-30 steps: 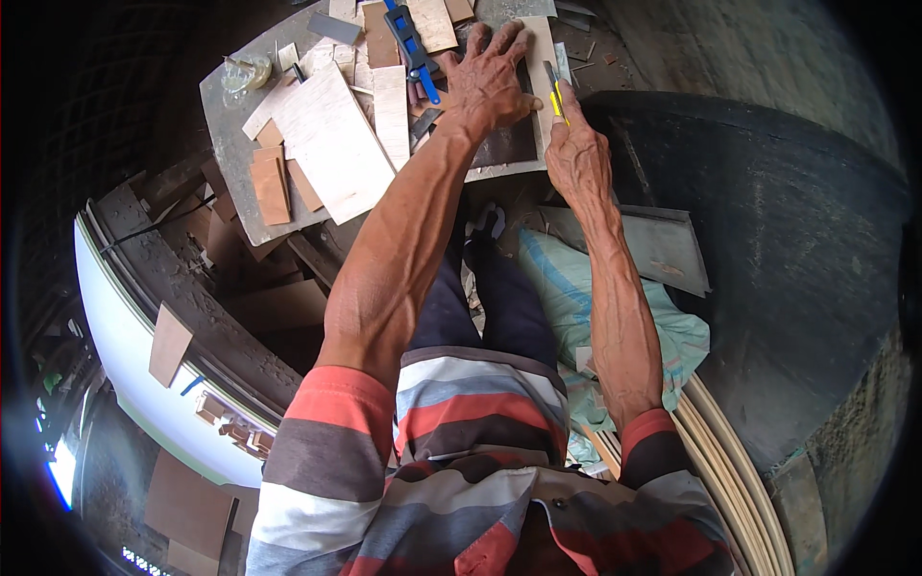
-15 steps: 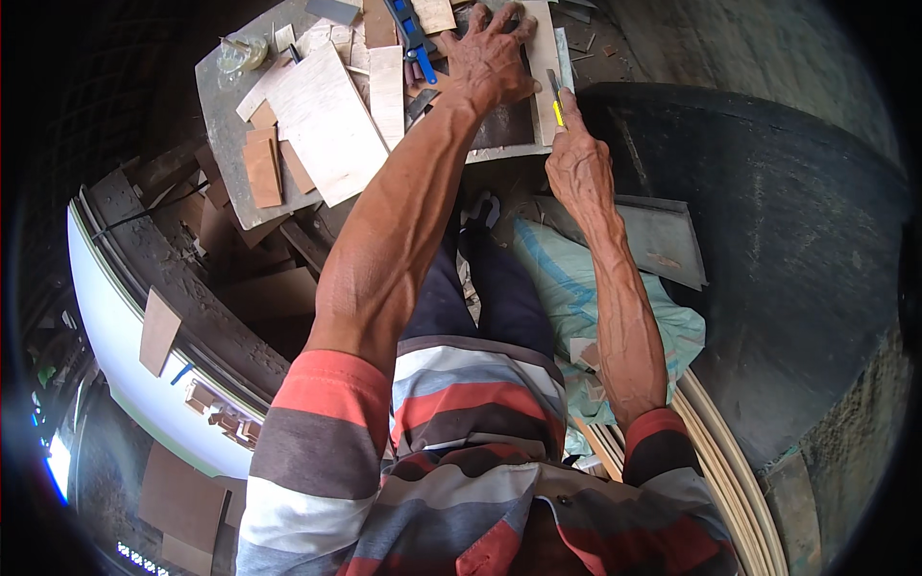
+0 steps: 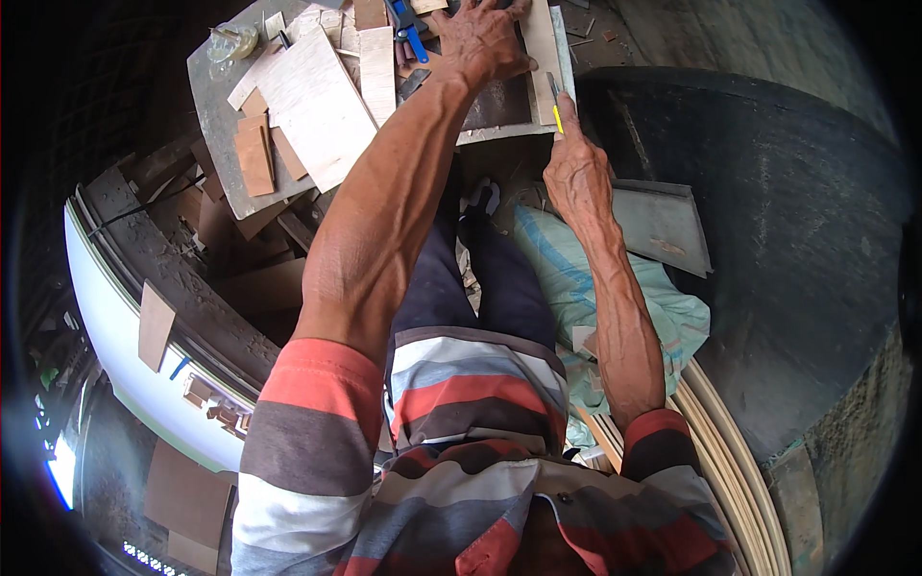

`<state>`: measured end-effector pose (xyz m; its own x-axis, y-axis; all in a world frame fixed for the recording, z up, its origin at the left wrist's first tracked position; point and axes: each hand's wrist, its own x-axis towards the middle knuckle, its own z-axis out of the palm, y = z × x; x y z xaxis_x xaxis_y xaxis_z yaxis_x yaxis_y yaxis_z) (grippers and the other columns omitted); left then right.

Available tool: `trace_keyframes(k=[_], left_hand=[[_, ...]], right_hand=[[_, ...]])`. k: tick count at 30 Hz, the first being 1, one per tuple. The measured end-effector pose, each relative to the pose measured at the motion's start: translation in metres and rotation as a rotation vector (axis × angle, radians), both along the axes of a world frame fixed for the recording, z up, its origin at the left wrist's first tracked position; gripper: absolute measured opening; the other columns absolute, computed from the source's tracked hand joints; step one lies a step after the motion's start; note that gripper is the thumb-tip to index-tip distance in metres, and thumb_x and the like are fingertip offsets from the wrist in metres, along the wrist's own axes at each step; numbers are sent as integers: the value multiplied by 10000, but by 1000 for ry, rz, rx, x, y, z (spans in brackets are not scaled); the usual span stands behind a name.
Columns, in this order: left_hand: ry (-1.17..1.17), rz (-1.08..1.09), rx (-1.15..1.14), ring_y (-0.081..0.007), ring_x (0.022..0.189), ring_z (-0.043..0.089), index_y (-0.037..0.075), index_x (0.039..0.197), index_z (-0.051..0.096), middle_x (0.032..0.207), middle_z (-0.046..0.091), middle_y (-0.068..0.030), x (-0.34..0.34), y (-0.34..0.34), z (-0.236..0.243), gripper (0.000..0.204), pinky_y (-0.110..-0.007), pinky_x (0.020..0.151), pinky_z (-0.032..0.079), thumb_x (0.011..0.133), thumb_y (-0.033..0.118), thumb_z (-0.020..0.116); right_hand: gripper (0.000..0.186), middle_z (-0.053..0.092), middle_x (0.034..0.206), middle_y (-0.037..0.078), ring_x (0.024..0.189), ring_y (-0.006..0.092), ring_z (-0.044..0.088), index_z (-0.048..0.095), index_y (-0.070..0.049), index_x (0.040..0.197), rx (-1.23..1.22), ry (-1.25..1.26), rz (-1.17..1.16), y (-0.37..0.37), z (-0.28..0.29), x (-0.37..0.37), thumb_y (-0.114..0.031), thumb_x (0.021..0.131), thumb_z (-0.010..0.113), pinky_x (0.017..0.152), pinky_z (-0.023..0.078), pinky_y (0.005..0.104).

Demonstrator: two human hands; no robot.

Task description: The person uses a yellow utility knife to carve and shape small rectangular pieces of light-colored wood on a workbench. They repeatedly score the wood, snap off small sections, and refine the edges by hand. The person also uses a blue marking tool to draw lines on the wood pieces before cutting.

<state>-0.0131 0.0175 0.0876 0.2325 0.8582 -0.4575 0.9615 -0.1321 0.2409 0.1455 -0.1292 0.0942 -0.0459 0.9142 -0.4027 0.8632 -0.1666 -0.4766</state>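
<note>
Yellow marks the cutter [image 3: 558, 119] closed in the grip of your right hand [image 3: 577, 168], your index finger laid along its side and its grey blade pointing away from you. That blade sits over the near right part of the pale wood strip [image 3: 540, 67], which lies ahead of your right hand and just right of your left hand [image 3: 480, 40]. Your left hand is spread flat, fingers apart and gripping nothing, resting over the dark board [image 3: 499, 104]; its thumb reaches to the strip's left edge. The upper edge of the view crops your left fingertips, and whether the blade touches the wood you cannot tell from here.

Left of your left hand, near it, lies a blue and black tool [image 3: 408, 36]. Farther left on the table [image 3: 213, 106] you have a large pale wood sheet [image 3: 317, 110], small brown pieces [image 3: 254, 158] and a clear container [image 3: 233, 43]. Below your right hand, a pale green sack [image 3: 547, 252] lies beside your legs.
</note>
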Motion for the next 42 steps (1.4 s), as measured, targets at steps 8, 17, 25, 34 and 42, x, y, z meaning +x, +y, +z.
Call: trace_keyframes(k=[8,17,25,34,42], left_hand=[[13,-48,33,-344,1484,169,213,1552,275,1617,223,-4,3,0,-9,973,-692,1060,325,765,543,742],[8,-30,-48,-340,1479,176,218,1555,269,1618,212,0,14,3,3,961,-675,1071,333,778,539,735],[25,-19,24,-344,1469,196,225,1538,308,1605,242,-3,5,-2,-1,937,-665,1063,345,768,531,745],[17,-14,29,-355,1463,205,212,1539,304,1610,241,-13,4,-6,1,946,-683,1065,330,768,550,737],[-43,62,253,-314,1468,216,223,1541,280,1594,257,49,-3,-10,-55,1072,-672,1032,317,678,597,796]], right_hand=[[629,616,828,228,772,420,643,359,-156,1515,63,-19,8,-20,-4,7,-46,924,544,710,504,520],[595,618,799,222,742,406,644,367,-139,1512,62,11,-46,-39,-1,14,-44,947,529,682,495,503],[630,621,828,231,756,411,644,349,-134,1520,40,13,-22,-54,0,15,-37,928,539,692,502,512],[533,654,964,277,864,460,647,403,-126,1495,91,35,-51,-74,3,17,-42,975,486,741,500,474],[533,633,1164,281,1000,460,630,416,-69,1466,322,234,-93,-42,21,20,-10,941,484,842,514,457]])
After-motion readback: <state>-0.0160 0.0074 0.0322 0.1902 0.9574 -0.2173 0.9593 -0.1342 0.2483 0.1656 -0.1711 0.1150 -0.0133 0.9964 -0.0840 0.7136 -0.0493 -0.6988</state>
